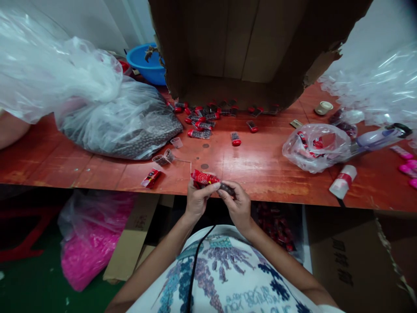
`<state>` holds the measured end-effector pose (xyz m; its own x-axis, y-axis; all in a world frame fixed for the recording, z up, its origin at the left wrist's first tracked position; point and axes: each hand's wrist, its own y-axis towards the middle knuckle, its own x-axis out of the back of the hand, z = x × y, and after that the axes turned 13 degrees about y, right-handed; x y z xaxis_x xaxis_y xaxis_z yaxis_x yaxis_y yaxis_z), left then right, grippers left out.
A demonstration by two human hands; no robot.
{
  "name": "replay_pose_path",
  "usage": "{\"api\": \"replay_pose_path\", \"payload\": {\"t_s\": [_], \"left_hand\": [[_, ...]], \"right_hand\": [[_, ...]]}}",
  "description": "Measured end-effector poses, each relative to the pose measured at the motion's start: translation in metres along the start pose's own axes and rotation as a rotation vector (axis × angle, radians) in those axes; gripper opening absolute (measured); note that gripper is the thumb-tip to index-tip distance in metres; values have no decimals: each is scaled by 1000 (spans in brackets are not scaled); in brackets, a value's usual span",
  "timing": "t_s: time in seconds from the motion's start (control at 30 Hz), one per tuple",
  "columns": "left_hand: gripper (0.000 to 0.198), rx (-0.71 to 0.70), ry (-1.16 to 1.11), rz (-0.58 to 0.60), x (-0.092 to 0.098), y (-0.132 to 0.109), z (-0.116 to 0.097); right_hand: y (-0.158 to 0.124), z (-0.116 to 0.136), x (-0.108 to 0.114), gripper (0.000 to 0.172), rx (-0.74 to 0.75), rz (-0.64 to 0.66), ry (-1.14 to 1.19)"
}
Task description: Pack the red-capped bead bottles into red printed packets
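My left hand [198,199] is closed on a red printed plastic wrapper [204,177] just above the table's front edge. In my right hand [240,203] is a small clear container of dark beads [227,188], its end meeting the wrapper; whether it is partly inside is hidden by my fingers. To the left of my hands lies a stack of red wrappers [151,178]. Behind that are small clear cups [159,160], some with dark contents. Several red-capped bottles of dark beads [199,134] lie scattered farther back, one bottle [235,139] standing apart from the others.
A large clear bag of dark beads [130,126] slumps at left, near a blue basin [146,63]. An open cardboard box [228,48] looms behind. At right are a bag of red wrappers [316,148], a purple-handled tool [379,138] and a white roll [343,181].
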<state>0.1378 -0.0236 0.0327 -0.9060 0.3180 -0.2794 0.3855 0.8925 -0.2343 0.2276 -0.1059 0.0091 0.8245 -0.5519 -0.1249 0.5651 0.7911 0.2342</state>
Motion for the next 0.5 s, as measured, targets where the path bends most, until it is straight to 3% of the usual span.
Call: {"api": "replay_pose_path", "payload": {"t_s": [0.13,0.3,0.5], "left_hand": [[15,-25,10,23,0,0,1],[21,-53,52,109,7,1,-3],[25,-32,124,143,18,2,1]], "right_hand": [[-2,2,-2,22,21,40,10],[-2,6,3,20,18,43,-16],[0,15,5,19,-305,38,199]]}}
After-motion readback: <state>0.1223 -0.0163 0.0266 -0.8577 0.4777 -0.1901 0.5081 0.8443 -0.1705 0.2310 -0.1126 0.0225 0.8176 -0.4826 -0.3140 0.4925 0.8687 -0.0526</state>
